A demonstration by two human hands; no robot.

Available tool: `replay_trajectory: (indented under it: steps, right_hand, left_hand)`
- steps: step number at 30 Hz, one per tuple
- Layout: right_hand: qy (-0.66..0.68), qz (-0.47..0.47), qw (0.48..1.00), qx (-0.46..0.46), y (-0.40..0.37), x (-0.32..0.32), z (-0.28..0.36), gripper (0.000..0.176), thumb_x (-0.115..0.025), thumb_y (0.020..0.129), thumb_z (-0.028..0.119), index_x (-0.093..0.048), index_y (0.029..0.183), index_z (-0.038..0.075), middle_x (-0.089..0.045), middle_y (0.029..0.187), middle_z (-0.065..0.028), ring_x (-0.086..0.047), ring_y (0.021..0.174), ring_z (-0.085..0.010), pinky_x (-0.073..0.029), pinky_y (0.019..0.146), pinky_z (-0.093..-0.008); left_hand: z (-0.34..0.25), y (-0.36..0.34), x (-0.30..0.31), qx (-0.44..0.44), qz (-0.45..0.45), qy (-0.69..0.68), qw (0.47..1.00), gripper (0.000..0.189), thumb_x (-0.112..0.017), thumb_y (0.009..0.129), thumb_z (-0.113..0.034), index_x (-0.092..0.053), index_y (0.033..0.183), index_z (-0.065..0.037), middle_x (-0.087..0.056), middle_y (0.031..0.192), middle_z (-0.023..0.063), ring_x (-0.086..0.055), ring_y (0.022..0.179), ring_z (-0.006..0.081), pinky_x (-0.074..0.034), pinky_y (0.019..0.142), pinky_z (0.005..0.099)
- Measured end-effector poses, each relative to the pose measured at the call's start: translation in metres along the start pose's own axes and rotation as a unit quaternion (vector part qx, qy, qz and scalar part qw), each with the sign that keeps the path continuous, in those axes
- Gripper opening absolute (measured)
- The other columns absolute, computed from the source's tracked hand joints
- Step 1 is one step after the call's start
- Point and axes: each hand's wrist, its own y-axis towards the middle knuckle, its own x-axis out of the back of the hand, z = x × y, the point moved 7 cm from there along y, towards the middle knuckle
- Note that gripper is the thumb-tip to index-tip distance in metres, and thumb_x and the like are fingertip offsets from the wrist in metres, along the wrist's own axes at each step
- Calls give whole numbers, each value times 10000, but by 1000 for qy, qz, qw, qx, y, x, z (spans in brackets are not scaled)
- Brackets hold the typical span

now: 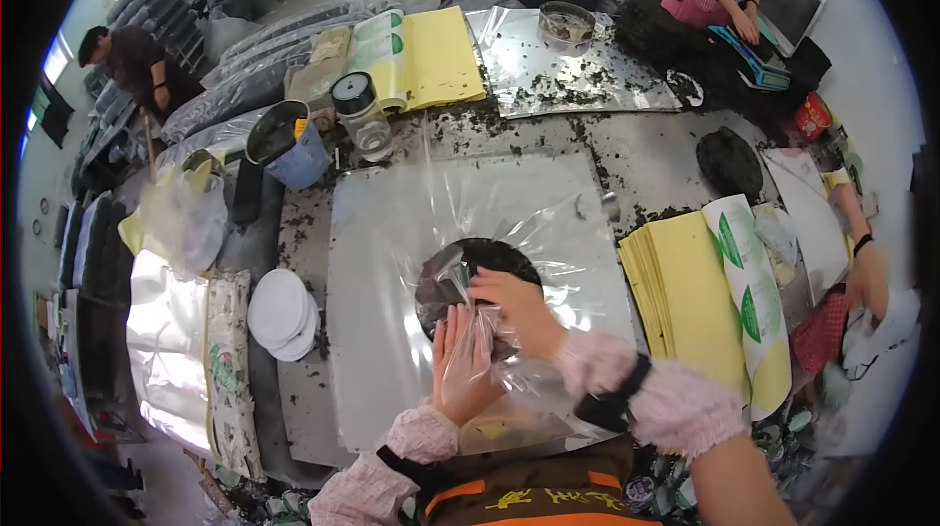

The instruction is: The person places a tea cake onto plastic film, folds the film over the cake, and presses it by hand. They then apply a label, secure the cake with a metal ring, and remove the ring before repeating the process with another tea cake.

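Note:
A dark round cake of pressed leaves (504, 254) lies in front of me on a metal sheet (377, 242), with clear plastic film (460, 208) spread over and around it. My left hand (465, 369) is at the cake's near edge, its fingers stretched out and partly covered by the film. Just above and to the right, my right hand (521, 306) lies across the cake, its bent fingers closed on the gathered film. The hands nearly meet over the near half of the cake.
White discs (279, 310) lie left, near a blue cup (299, 159) and a lidded jar (362, 119). Yellow paper sheets (676, 291) are stacked right, before a second dark cake (729, 162). Loose leaf bits litter the table. Co-workers' hands (746, 26) show at the right.

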Motion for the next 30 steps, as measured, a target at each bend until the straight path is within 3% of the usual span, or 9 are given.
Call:
replay_trajectory:
  steps: [4, 6, 9, 12, 15, 21, 25, 27, 30]
  right_hand:
    - [-315, -357, 869, -135, -94, 113, 57, 559, -756, 822, 104, -554, 1326, -28, -638, 1178, -218, -643, 1058, -315, -517, 920, -439]
    - [112, -130, 874, -454, -140, 79, 2, 512, -736, 870, 91, -542, 1333, -14, -697, 926, -134, -687, 790, -207, -566, 758, -368]
    - [287, -164, 886, -327, -143, 98, 8, 516, -716, 908, 66, -508, 1378, 18, -669, 714, -47, -647, 590, -134, -578, 647, -318]
    - [284, -295, 870, -273, -148, 86, -34, 592, -714, 918, 71, -441, 1436, -19, -584, 1211, -126, -599, 1075, -163, -571, 859, -376]
    - [156, -220, 954, -132, -97, 40, -18, 810, -838, 829, 167, -399, 1476, -47, -491, 1461, -197, -479, 1375, -262, -398, 1140, -405]
    - [-165, -259, 950, 53, 5, 16, 52, 591, -803, 761, 87, -595, 1310, 18, -632, 1238, -157, -602, 1174, -363, -493, 1008, -449]
    - [-176, -168, 970, 11, -2, 2, 49, 550, -717, 796, 74, -558, 1317, -4, -592, 1216, -168, -592, 1134, -347, -484, 999, -477]
    - [-99, -140, 985, -26, 5, 9, 52, 566, -683, 805, 72, -525, 1341, -19, -567, 1235, -193, -569, 1157, -368, -458, 1029, -483]
    - [154, -280, 946, -51, 1, 43, 23, 576, -592, 831, 69, -461, 1376, -64, -528, 1337, -214, -527, 1246, -370, -378, 1116, -457]
  left_hand:
    - [4, 0, 8, 32, 44, -109, 993, 928, -851, 633, -547, -574, 1336, -9, -360, 1545, 321, -293, 1476, 470, -204, 1213, 554]
    - [3, 2, 14, 45, 51, -131, 989, 926, -862, 622, -540, -580, 1331, -15, -352, 1559, 306, -286, 1484, 459, -205, 1213, 549]
    - [9, 8, 20, 56, 29, -134, 989, 707, -841, 705, -404, -615, 1263, -32, -523, 1448, 211, -406, 1424, 407, -255, 1186, 531]
    - [21, 10, 15, 97, -41, -157, 982, 372, -651, 859, -207, -624, 1200, -60, -668, 1233, 139, -573, 1234, 363, -286, 1148, 549]
    - [18, 21, 18, 222, -128, -189, 948, 386, -688, 840, -143, -602, 1205, -54, -661, 1218, 131, -592, 1177, 342, -310, 1140, 517]
    - [40, 18, 41, 194, -185, -208, 941, 634, -726, 806, -144, -488, 1371, 19, -552, 1384, 171, -570, 1226, 335, -317, 1146, 473]
    - [61, 75, 56, 230, -115, -682, 685, 761, -717, 824, -242, -403, 1457, 42, -448, 1472, 202, -458, 1356, 370, -262, 1183, 483]
    - [45, 80, 45, 19, -24, -262, 965, 734, -734, 818, -352, -488, 1394, 30, -491, 1404, 220, -425, 1371, 411, -229, 1196, 558]
    - [58, 72, 23, 88, -35, -212, 973, 665, -760, 809, -401, -551, 1295, 1, -565, 1281, 194, -508, 1265, 375, -289, 1162, 553]
